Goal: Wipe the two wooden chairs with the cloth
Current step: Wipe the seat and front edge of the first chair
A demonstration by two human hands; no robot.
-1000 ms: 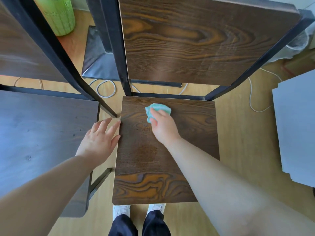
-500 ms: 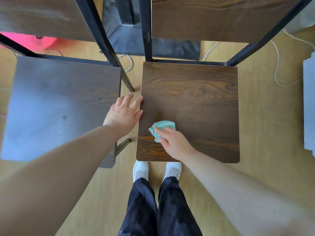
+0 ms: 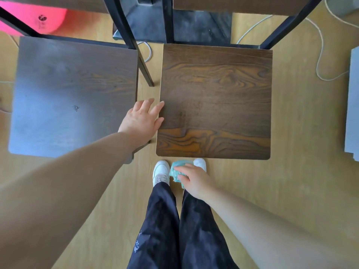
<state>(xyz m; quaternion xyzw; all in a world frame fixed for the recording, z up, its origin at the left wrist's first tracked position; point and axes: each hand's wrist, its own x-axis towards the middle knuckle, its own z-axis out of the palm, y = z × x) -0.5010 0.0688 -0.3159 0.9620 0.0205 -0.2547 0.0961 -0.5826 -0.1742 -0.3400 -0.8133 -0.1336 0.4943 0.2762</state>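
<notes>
My right hand (image 3: 194, 180) is clamped on the teal cloth (image 3: 176, 171), off the near edge of the right chair (image 3: 213, 101). My left hand (image 3: 141, 121), fingers spread, seems to rest between it and the left chair (image 3: 73, 94).

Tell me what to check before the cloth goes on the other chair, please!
1. Cloth in hand: ok. The right hand grips the green cloth.
2. Cloth off the right chair seat: ok, it is past the front edge, above the shoes.
3. Left chair seat free of things: ok, only a small mark shows on it.
4. Left hand out of the way: not ok, it sits over the gap between the seats, fingers reaching the right seat's edge.
5. Right seat fully clean: cannot tell.
6. Cable away from the feet: ok, it lies behind the chairs.
</notes>
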